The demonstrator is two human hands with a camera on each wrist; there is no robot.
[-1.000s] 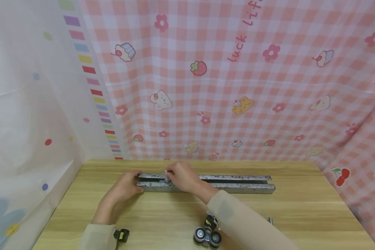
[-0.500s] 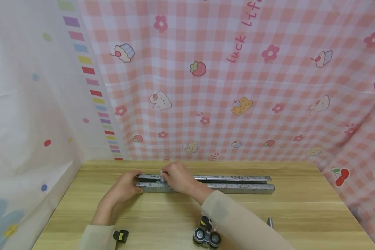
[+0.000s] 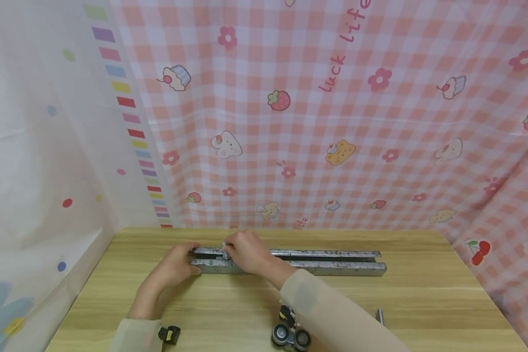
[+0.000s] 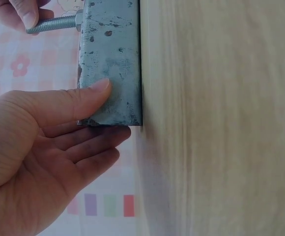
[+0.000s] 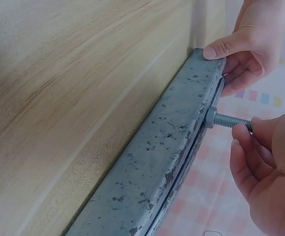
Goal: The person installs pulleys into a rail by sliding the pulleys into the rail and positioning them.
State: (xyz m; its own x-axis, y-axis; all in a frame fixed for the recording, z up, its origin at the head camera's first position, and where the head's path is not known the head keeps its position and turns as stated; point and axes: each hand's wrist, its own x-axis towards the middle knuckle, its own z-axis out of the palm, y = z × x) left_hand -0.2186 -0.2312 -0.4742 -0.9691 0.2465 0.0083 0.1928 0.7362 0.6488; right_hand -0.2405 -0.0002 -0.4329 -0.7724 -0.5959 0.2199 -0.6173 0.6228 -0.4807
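Note:
A long grey slotted metal rail (image 3: 334, 268), speckled with worn spots, lies across the table. My left hand (image 3: 173, 264) holds its left end, thumb on the near face in the left wrist view and the other fingers around the end. My right hand (image 3: 248, 252) pinches the free end of a threaded bolt (image 5: 231, 120) that stands up out of the rail's slot. A hex nut (image 5: 211, 118) sits on the bolt right at the slot. Whatever the bolt joins inside the rail is hidden.
On the wooden table (image 3: 229, 303), a roller trolley (image 3: 281, 334) with dark-rimmed wheels stands near the front, by the right sleeve. A short metal rod (image 3: 380, 316) lies to its right. Small black pieces with yellow marks show beside both sleeves. A checked cloth (image 3: 312, 122) hangs behind.
My right hand has moved left along the slot with the bolt, closer to the left hand. The left hand stays on the rail's end.

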